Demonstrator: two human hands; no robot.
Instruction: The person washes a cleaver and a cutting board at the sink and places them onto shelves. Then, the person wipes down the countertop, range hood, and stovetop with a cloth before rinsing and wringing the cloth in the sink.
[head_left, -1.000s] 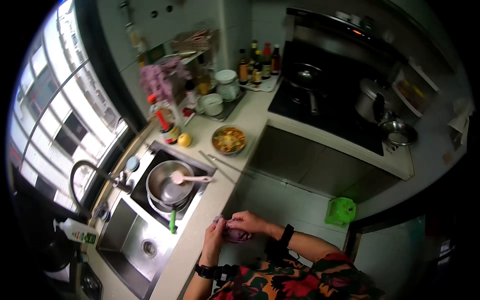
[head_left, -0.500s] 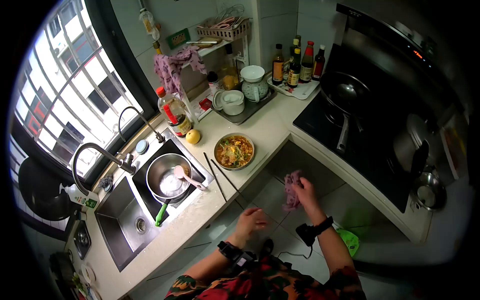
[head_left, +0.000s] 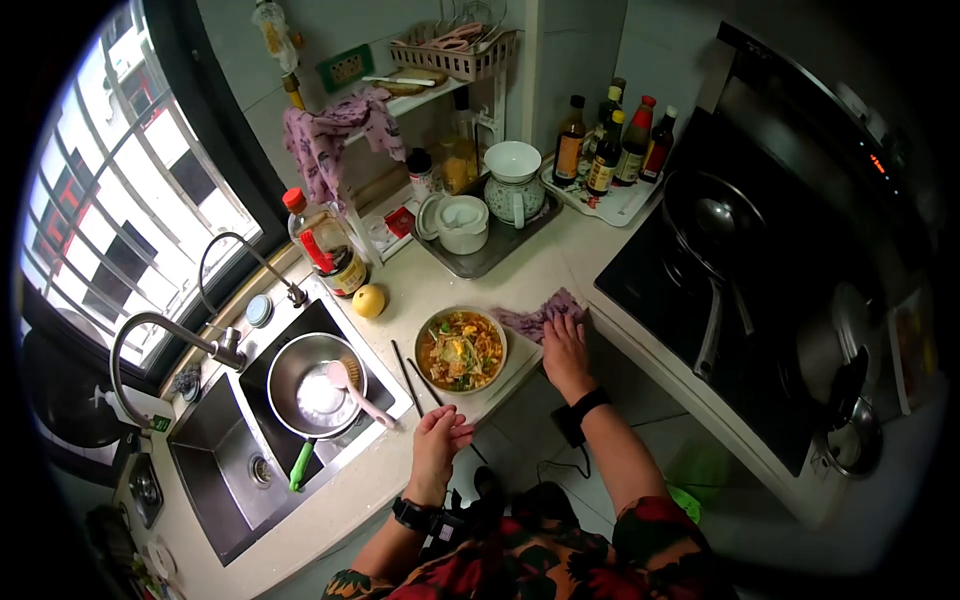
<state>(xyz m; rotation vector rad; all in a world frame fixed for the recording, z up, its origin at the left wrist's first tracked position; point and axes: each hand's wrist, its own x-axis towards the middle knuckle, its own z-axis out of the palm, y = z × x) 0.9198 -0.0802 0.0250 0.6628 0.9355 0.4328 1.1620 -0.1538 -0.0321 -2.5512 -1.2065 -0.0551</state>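
My right hand presses a purple patterned cloth onto the counter at its front corner, beside a metal bowl of noodle-like food. Its fingers lie flat on the cloth. My left hand hovers at the counter's front edge, below the bowl, with its fingers curled loosely together; whether anything is in them I cannot make out. A pair of dark chopsticks lies left of the bowl, the lower ends near my left hand.
The double sink holds a pot with a pink brush. Behind the bowl stand a lemon-like fruit, a sauce bottle and a tray with lidded pots. A pan rests on the stove, right.
My right hand has brought the cloth from above the floor onto the counter beside the bowl. Earlier both hands held the cloth; my left hand has let go and moved left and up toward the chopsticks.
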